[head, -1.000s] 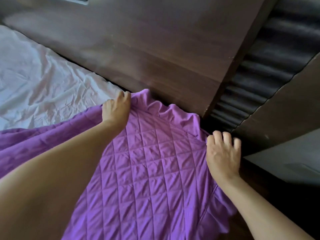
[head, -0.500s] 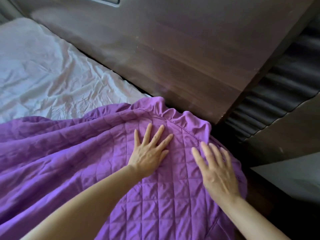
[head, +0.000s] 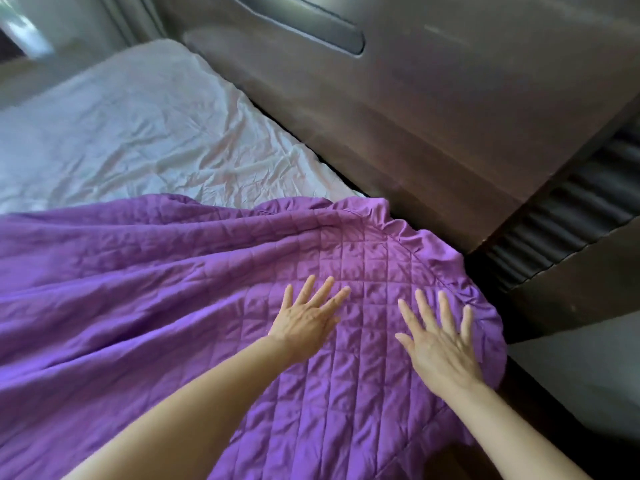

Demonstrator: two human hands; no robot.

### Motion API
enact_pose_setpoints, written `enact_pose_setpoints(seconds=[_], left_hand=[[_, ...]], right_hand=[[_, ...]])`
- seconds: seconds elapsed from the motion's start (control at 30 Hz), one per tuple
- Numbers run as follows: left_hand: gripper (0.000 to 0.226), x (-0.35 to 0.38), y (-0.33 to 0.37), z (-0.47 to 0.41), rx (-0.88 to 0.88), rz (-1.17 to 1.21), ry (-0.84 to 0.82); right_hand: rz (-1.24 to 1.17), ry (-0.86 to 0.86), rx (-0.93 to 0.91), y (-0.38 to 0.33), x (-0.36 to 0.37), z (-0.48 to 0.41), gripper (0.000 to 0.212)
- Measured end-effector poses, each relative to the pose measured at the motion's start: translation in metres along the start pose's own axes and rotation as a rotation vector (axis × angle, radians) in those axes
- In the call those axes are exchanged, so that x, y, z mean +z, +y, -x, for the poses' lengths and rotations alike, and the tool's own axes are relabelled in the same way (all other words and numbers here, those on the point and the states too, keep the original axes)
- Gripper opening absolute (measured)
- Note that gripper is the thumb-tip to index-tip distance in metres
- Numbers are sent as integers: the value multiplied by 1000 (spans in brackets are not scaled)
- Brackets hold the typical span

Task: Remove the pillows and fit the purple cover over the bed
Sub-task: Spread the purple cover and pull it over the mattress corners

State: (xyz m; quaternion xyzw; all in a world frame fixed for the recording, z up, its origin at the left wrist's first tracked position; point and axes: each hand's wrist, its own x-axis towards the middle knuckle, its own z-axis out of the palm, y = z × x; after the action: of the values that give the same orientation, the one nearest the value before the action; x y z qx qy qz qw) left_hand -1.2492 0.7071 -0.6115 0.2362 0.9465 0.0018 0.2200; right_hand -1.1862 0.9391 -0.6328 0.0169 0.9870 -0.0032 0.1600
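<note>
The purple quilted cover (head: pixel 166 292) with a ruffled edge lies over the near corner of the bed, its corner pulled up against the headboard. My left hand (head: pixel 306 322) lies flat on the cover with fingers spread. To its right, my right hand (head: pixel 438 339) also presses flat on the cover, near the ruffled corner edge. Beyond the cover the bed (head: pixel 138 133) shows its wrinkled white sheet. No pillows are in view.
A dark wooden headboard (head: pixel 433 133) runs along the far side of the bed. To the right stand a black ribbed panel (head: pixel 568 209) and a dark wooden side unit (head: pixel 581 282). A pale wall lies at the far left.
Both hands let go of the cover's edge and now lie flat on its top, drawn back from the headboard. More of the white sheet and headboard is in view.
</note>
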Motion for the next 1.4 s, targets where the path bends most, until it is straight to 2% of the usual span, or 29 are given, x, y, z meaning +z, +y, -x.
enact_pose_setpoints(seconds=[0.13,0.27,0.37,0.5,0.63,0.73,0.87,1.1,1.4], left_hand=[[59,-6,-36,91,-148,124,-10],[55,-36,-70,210,-256,272,85],[57,-52,-88,290,-339,348,135],[57,-59,-108,388,-438,444,175],[79,-54,-122,472,-533,530,205],[63,-52,-123,522,-614,602,229],[56,-40,-121,588,-733,684,307],[54,-17,-117,703,-889,827,472],[54,29,-147,863,-1048,961,586]], right_hand=[[-15,-60,-65,-73,-34,42,70],[-24,-11,-198,-168,-98,113,78],[-147,-71,-218,-228,-129,162,56],[-235,-80,-282,-296,-171,226,54],[-205,-82,-389,-351,-197,279,53],[-192,-91,-475,-380,-205,306,52],[-155,-92,-601,-417,-207,343,53],[-75,-104,-760,-479,-200,415,53],[-28,-118,-910,-610,-184,526,52]])
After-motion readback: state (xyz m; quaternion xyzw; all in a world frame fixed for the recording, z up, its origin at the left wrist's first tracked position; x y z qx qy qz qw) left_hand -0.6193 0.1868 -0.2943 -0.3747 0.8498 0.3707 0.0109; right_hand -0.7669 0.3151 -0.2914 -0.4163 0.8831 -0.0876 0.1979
